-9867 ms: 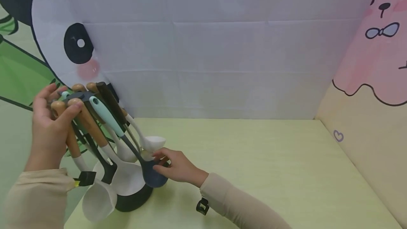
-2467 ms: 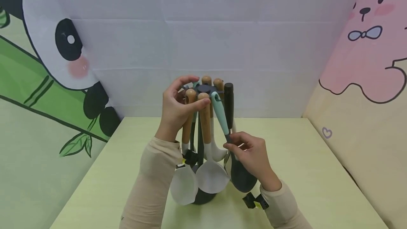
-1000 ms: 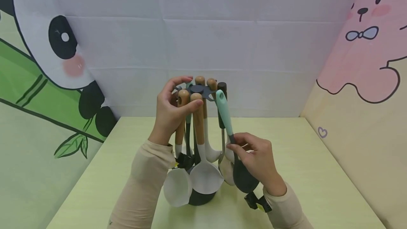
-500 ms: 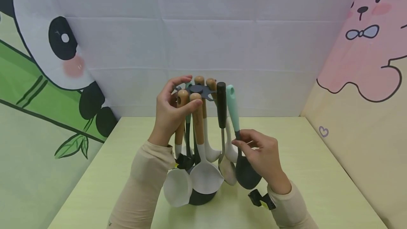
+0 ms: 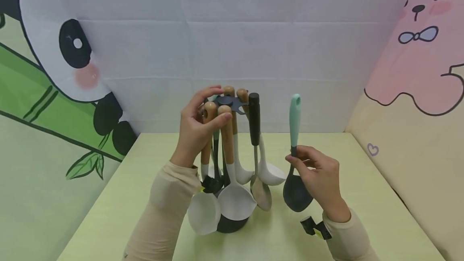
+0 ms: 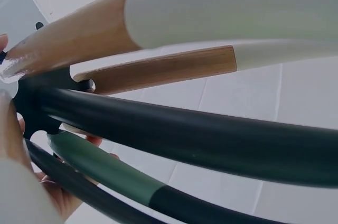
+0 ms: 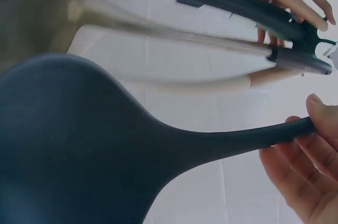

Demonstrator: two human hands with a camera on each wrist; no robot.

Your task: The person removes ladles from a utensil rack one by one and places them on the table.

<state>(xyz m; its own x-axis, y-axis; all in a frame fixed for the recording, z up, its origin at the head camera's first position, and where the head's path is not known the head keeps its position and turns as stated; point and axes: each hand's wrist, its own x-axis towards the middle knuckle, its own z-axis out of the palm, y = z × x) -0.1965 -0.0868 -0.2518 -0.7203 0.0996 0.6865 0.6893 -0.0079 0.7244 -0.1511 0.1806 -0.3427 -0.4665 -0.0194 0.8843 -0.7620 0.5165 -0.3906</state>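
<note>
My right hand (image 5: 322,178) pinches the dark neck of a cooking spoon (image 5: 295,122) with a mint handle, upright with its bowl down, to the right of the utensil stand. The right wrist view shows its broad dark bowl (image 7: 74,139) close up. My left hand (image 5: 195,132) grips the top of the stand, near its dark hooked hub (image 5: 232,102), with the thumb on a wooden handle (image 5: 227,136). A metal spoon (image 5: 255,120) with a dark handle hangs on the right side. White-headed utensils (image 5: 237,202) with wooden handles hang around the dark post (image 6: 200,134).
The stand's round dark base (image 5: 232,225) rests on the pale yellow table (image 5: 145,180). A white ladle (image 5: 272,174) sticks out on the stand's right, between it and the held spoon. A white cloth wall (image 5: 239,51) stands behind; printed side panels flank the table.
The stand went from far left to mid-table earlier. Since then my right hand has taken the mint-handled spoon off its hook and carried it right. My left hand keeps its grip.
</note>
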